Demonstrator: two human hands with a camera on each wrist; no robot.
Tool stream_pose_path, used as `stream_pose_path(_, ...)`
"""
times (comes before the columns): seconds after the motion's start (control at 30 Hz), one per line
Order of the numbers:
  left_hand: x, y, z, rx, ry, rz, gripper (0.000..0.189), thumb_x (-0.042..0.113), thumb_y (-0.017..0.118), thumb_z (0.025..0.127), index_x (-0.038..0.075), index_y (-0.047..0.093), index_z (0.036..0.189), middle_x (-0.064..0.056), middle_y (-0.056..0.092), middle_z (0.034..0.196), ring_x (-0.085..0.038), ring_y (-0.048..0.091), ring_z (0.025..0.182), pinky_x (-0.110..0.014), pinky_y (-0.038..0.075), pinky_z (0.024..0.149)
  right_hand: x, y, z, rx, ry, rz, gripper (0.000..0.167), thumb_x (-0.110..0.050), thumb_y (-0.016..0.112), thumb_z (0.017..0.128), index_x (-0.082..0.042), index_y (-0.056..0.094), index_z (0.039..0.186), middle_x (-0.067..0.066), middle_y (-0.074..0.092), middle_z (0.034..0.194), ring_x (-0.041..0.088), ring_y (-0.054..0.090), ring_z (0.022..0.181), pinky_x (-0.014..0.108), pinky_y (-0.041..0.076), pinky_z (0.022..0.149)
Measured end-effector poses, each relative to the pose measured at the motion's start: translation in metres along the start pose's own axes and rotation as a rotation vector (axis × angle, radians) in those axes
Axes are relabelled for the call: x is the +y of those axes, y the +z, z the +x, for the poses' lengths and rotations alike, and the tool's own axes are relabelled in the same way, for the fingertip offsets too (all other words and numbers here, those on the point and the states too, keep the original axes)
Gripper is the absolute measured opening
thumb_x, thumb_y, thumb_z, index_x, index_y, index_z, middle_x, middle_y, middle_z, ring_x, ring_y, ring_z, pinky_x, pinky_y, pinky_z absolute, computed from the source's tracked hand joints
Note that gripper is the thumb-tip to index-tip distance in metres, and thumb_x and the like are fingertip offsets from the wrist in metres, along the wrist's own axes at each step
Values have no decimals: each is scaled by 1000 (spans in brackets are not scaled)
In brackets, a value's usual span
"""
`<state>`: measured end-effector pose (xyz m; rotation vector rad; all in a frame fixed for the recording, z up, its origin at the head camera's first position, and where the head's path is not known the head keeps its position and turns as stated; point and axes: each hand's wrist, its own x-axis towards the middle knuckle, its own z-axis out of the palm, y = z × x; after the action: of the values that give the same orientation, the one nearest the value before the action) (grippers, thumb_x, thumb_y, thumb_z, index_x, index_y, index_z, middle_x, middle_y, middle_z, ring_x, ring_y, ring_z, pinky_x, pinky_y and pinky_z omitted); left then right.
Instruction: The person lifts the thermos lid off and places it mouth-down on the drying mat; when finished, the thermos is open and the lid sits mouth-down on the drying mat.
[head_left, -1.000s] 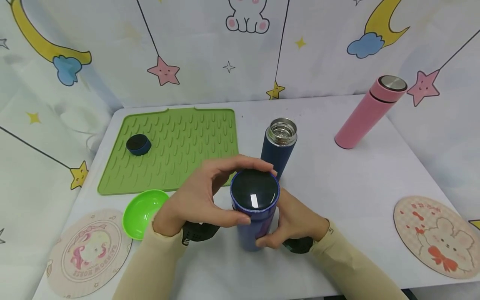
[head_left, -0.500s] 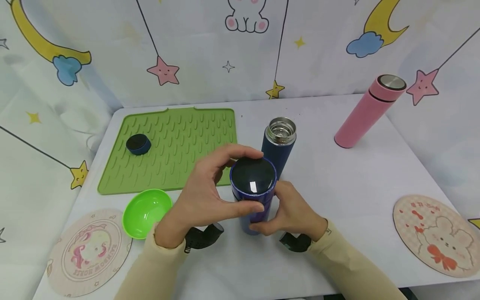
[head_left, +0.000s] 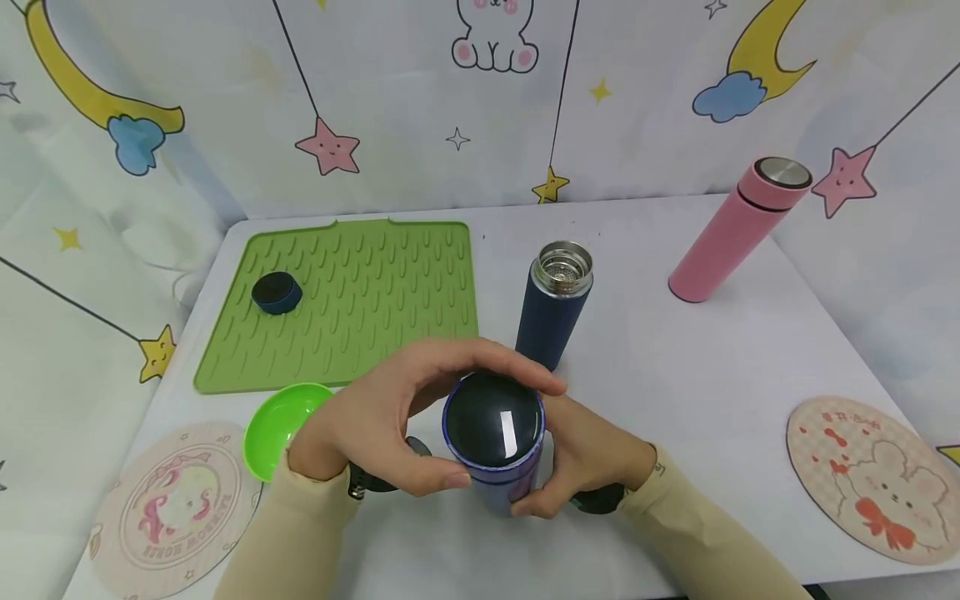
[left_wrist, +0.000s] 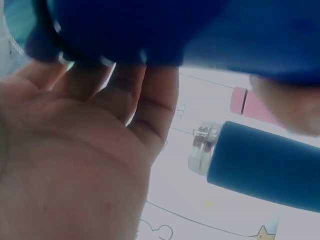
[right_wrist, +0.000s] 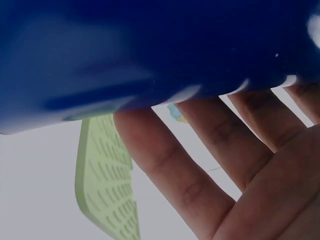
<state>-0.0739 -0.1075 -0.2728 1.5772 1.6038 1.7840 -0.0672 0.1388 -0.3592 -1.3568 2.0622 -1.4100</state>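
A blue bottle (head_left: 501,493) is between the person's two hands near the front of the tabletop (head_left: 675,358), its glossy black top (head_left: 493,419) facing up towards the head camera; whether its base touches the tabletop cannot be told. The left hand (head_left: 382,408) curves round the bottle's upper end, index finger reaching behind the black top and thumb at the near left side (the palm stands apart from it, leaving a gap); in the left wrist view the other fingers meet the blue wall too. The right hand (head_left: 588,450) grips the bottle lower down, thumb in front and fingers round the far side; the right wrist view shows those fingers slightly spread against the glossy blue surface. Just behind stands a dark blue bottle (head_left: 551,321), its steel mouth open and a perforated strainer (head_left: 563,268) visible inside; farther off to the right a pink bottle (head_left: 735,237) stands upright with a steel-topped lid. To the left lies a ridged green mat (head_left: 375,308) with a small dark cap (head_left: 277,293) on it; a bright green bowl (head_left: 268,429) sits in front of the mat, partly hidden by the left hand, beside a round horse-print mat (head_left: 180,508); a round rabbit-print mat (head_left: 873,483) lies at the far right.
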Motion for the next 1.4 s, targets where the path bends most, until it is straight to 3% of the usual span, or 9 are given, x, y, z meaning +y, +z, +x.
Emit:
stream_pose_path(0.13,1,-2,0,-14,22,36,64,4,79,76,-5,58,136,-20,65,137,-29,61,133,-48,47,116,-1,0,-2,-18,7,-1,100,-28,96,70,-13,40,152,4,57,144,15,53,132,32,44,119)
stream_pose_path(0.23,1,-2,0,28,26,97,61,7,83,79,-3,60,134,-18,66,133,-24,63,125,-44,50,112,0,-1,0,9,-26,-36,96,-29,96,70,-13,44,148,3,60,142,14,55,130,31,46,117)
stream_pose_path(0.4,3,3,1,190,-15,244,61,10,90,76,3,64,130,-12,69,127,-20,64,118,-37,54,106,4,-1,3,127,-63,-119,78,-28,95,69,-15,57,136,-1,72,125,11,66,115,29,53,107)
stream_pose_path(0.6,5,13,5,388,-69,449,66,12,96,67,8,69,126,-5,71,122,-16,64,113,-33,56,90,6,1,0,268,3,-186,75,-27,95,69,-16,60,134,-2,74,121,10,69,109,29,59,95)
stream_pose_path(0.83,7,18,9,482,-85,604,66,21,99,63,12,70,123,0,72,120,-11,64,110,-30,52,83,4,3,-1,326,40,-217,76,-22,95,65,-15,62,132,-2,75,118,8,69,99,27,61,78)
stream_pose_path(1.03,8,23,11,522,-95,664,66,23,99,65,11,70,123,-1,73,119,-13,64,107,-30,51,82,1,2,-3,346,69,-259,78,-23,97,64,-15,61,133,-3,75,115,7,67,93,25,59,72)
stream_pose_path(1.17,9,24,11,562,-100,650,66,22,98,66,10,70,124,-2,73,120,-14,62,106,-29,51,82,2,2,-7,357,94,-272,80,-24,97,64,-14,60,134,-3,75,116,8,68,94,26,59,73)
stream_pose_path(1.4,10,17,5,618,-181,633,67,16,95,69,8,67,129,-3,70,125,-14,63,109,-27,54,87,6,-2,-24,414,149,-248,78,-19,98,63,-15,63,132,-2,75,121,9,70,106,29,61,89)
